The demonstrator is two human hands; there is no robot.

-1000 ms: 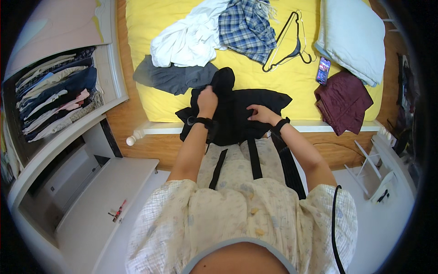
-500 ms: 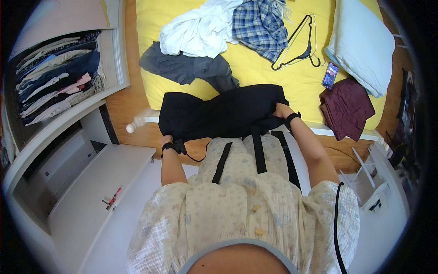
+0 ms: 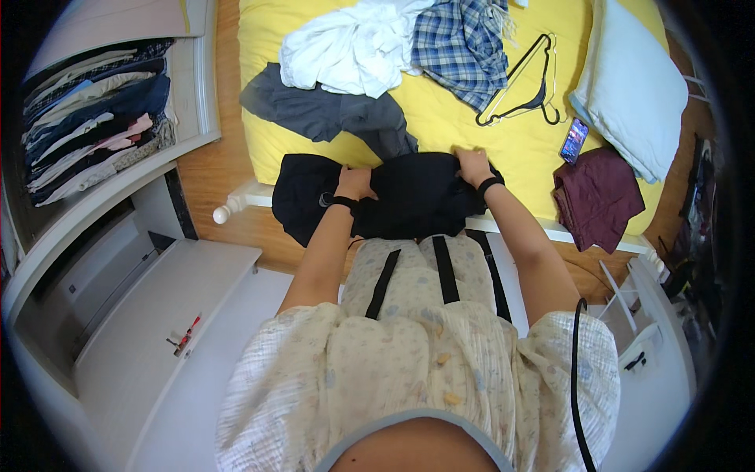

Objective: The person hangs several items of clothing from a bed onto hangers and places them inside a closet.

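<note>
A black garment (image 3: pixel 409 197) lies partly folded at the near edge of a yellow bed (image 3: pixel 440 126). My left hand (image 3: pixel 354 182) presses on its left-middle part, fingers closed on the cloth. At the garment's upper right corner my right hand (image 3: pixel 474 165) grips the fabric. Part of the garment hangs over the bed's edge at the left. Both wrists wear dark bands.
On the bed lie a grey garment (image 3: pixel 330 114), a white shirt (image 3: pixel 346 51), a plaid shirt (image 3: pixel 464 43), a black hanger (image 3: pixel 523 82), a phone (image 3: pixel 574 140), a maroon folded garment (image 3: pixel 598 197) and a pale blue pillow (image 3: pixel 637 86). Folded clothes fill a shelf (image 3: pixel 94 118) at left.
The garment was spread wide between my hands; my left hand has moved in from the far left corner toward the middle, folding that side over. The right hand stays at the right corner.
</note>
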